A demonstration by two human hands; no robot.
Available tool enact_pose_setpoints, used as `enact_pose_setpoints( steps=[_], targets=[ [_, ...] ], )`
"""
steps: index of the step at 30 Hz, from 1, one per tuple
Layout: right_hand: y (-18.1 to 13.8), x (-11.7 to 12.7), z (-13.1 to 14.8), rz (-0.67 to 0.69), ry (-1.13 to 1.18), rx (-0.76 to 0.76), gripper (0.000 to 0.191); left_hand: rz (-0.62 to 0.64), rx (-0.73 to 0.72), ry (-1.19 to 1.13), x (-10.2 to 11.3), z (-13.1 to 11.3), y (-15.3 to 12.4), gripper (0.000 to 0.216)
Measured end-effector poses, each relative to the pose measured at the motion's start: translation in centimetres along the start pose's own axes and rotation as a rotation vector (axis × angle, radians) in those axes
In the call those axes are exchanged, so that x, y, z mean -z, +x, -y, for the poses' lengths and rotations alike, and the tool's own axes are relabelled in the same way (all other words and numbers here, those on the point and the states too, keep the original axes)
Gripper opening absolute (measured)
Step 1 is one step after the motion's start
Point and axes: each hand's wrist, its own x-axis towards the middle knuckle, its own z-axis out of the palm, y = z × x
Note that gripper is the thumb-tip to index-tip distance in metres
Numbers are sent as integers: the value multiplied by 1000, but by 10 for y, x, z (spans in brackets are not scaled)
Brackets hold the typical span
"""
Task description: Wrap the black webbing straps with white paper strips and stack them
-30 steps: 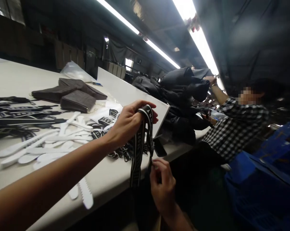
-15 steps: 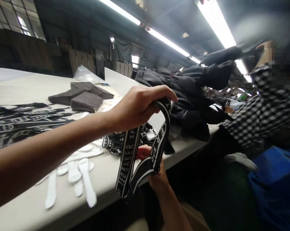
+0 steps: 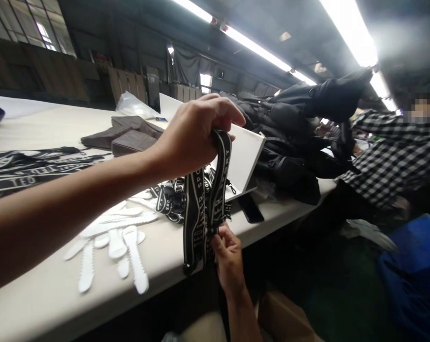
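My left hand (image 3: 195, 135) is closed over the top fold of a black strap with white lettering (image 3: 195, 209), holding it up above the table's near edge. The strap hangs down doubled. Below it, my right hand (image 3: 227, 256) pinches the strap's lower part between fingers and thumb. Behind the strap, a heap of similar black straps (image 3: 170, 199) lies on the white table (image 3: 40, 294).
White toothed plastic strips (image 3: 129, 251) lie near the table edge. Long lettered straps (image 3: 22, 175) stretch out at left, grey pouches (image 3: 127, 135) behind. A white board (image 3: 245, 156) and piled black bags (image 3: 296, 142) sit at right, where a person in a checked shirt (image 3: 396, 161) works. Blue crates (image 3: 414, 266) stand below.
My left hand has lifted the strap higher and turned it, so the two lengths now hang straight and close together. My right hand has shifted along the lower part.
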Motion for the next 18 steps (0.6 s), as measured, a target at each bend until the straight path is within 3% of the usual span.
enact_pose_setpoints(
  steps=[2,4,8,10,14,18],
  targets=[
    [6,-1,-3,-48,-108,100,29,-71,-17,-14,-4,2,-1,21],
    [15,-1,-6,3,-91,108,30,-119,-30,-54,-9,3,-1,18],
    [24,-4,-10,314,77,-130,37,-196,-89,-56,-12,3,3,16],
    [21,-11,-12,384,138,-188,41,-296,-125,45,-7,9,6,15],
    [10,-26,-17,226,147,-183,38,-418,-224,413,12,43,9,13],
    [11,-30,-26,104,88,-227,36,-185,-241,800,37,87,5,34]
  ],
)
